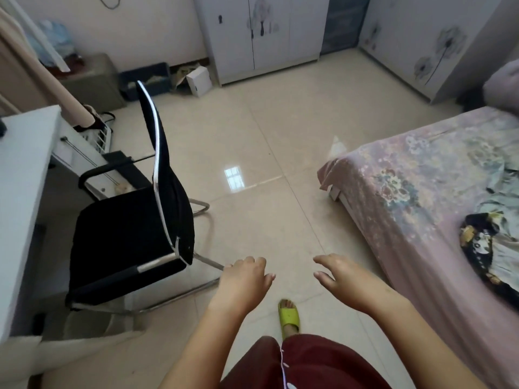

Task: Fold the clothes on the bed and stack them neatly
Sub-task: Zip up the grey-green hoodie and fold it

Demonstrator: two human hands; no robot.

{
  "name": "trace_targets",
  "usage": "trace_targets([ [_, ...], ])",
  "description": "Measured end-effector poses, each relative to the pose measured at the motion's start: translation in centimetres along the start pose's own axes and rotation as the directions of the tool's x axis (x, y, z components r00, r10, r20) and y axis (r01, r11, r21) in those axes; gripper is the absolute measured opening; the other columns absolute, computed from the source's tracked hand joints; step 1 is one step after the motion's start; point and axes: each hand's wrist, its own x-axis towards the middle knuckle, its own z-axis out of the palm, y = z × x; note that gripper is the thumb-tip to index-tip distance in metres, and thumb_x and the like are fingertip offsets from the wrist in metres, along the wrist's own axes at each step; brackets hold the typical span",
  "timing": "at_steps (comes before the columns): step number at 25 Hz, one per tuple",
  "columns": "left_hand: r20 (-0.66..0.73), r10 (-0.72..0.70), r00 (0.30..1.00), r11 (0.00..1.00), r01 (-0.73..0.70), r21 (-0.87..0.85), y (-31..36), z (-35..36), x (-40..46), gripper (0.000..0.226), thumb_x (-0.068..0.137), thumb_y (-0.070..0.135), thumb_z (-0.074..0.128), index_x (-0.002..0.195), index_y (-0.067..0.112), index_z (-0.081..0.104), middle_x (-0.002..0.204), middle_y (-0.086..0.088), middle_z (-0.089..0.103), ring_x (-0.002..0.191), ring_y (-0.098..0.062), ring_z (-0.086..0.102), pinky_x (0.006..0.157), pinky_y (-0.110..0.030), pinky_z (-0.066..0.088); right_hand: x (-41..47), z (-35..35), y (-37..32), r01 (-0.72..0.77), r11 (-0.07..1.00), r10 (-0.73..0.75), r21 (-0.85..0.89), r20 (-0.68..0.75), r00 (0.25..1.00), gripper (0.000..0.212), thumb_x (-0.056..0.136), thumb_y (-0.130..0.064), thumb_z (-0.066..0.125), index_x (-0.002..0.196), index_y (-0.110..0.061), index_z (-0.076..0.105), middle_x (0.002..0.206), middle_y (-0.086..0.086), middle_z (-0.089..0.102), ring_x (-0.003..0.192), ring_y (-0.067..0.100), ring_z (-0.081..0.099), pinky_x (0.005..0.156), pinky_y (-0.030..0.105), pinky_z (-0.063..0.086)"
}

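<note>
A bed (398, 197) with a pink floral sheet stands at the right. Crumpled clothes lie on it near the right edge of the view: a pale grey-green garment (502, 209) and a dark printed garment (477, 237) partly under it. My left hand (244, 279) and my right hand (339, 276) hover over the tiled floor in front of me, to the left of the bed, palms down with fingers loosely bent. Neither hand holds or touches anything. Part of the clothes is cut off by the frame edge.
A black office chair (134, 220) stands at the left beside a white desk (25, 192). White wardrobes (269, 32) line the far wall, with boxes (196, 80) on the floor. My foot in a yellow-green slipper (289, 315) is on the tiles.
</note>
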Motion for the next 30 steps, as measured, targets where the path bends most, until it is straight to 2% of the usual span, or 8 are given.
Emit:
trace_targets([
  [3,-0.016,0.007,1.000,1.000,-0.007,-0.020,0.1,-4.4,5.7,0.046,0.107,0.039,0.045,0.139,0.008,0.051,0.127,-0.018,0.062,0.117,-0.039,0.059,0.098,-0.046,0.044,5.4,-4.9,-0.2,0.022,1.000,-0.023,-0.009,-0.015,1.000,0.041,0.107,-0.027,0.046,0.143,-0.008,0.052,0.135,0.018,0.059,0.130,0.036,0.052,0.104,0.046,0.039],
  [7,-0.064,0.014,0.998,0.999,-0.017,-0.047,0.0,-8.1,12.1,0.044,0.105,0.037,0.049,0.134,0.005,0.055,0.124,-0.019,0.064,0.115,-0.038,0.062,0.095,-0.047,0.047,11.7,-9.7,-0.6,0.032,0.999,-0.032,-0.031,0.002,0.999,0.039,0.106,-0.026,0.047,0.139,-0.005,0.054,0.131,0.020,0.061,0.127,0.038,0.053,0.104,0.047,0.039],
  [12,-0.027,0.029,0.999,0.999,-0.030,-0.029,-1.1,-11.7,20.0,0.044,0.105,0.038,0.049,0.136,0.007,0.055,0.125,-0.018,0.064,0.117,-0.038,0.061,0.094,-0.046,0.048,19.4,-13.8,-1.0,0.023,1.000,-0.023,-0.010,0.026,0.999,0.040,0.106,-0.025,0.047,0.141,-0.006,0.053,0.133,0.021,0.060,0.128,0.038,0.052,0.104,0.047,0.039],
  [18,-0.008,0.113,0.994,0.993,-0.112,0.044,-3.5,-17.6,32.0,0.044,0.105,0.040,0.048,0.134,0.007,0.056,0.125,-0.018,0.064,0.116,-0.038,0.062,0.090,-0.045,0.046,30.1,-18.5,-2.0,-0.049,0.998,0.050,0.044,-0.021,0.999,0.041,0.107,-0.025,0.047,0.143,-0.008,0.052,0.138,0.018,0.058,0.133,0.035,0.049,0.105,0.046,0.040],
  [23,0.055,0.168,0.984,0.985,-0.170,0.028,-6.8,-25.8,43.9,0.046,0.106,0.040,0.044,0.139,0.008,0.052,0.133,-0.018,0.060,0.123,-0.038,0.057,0.097,-0.046,0.045,39.9,-24.6,-4.2,-0.133,0.987,0.140,0.091,-0.069,0.988,0.042,0.106,-0.025,0.048,0.145,-0.008,0.052,0.142,0.017,0.056,0.135,0.035,0.049,0.106,0.046,0.039],
  [27,0.067,0.217,0.974,0.969,-0.223,0.110,-9.4,-30.7,51.3,0.045,0.107,0.040,0.044,0.137,0.008,0.053,0.129,-0.018,0.062,0.119,-0.038,0.060,0.094,-0.044,0.047,46.2,-28.6,-5.0,-0.197,0.969,0.216,0.150,-0.122,0.969,0.044,0.106,-0.027,0.049,0.146,-0.010,0.051,0.146,0.015,0.054,0.136,0.034,0.048,0.107,0.046,0.040],
  [30,0.128,0.255,0.958,0.953,-0.272,0.135,-10.0,-33.4,56.8,0.045,0.107,0.040,0.043,0.135,0.008,0.054,0.126,-0.017,0.063,0.116,-0.038,0.060,0.094,-0.044,0.047,50.4,-30.9,-4.7,-0.248,0.953,0.268,0.174,-0.103,0.958,0.045,0.106,-0.029,0.049,0.148,-0.012,0.049,0.148,0.013,0.053,0.138,0.032,0.047,0.109,0.046,0.039],
])
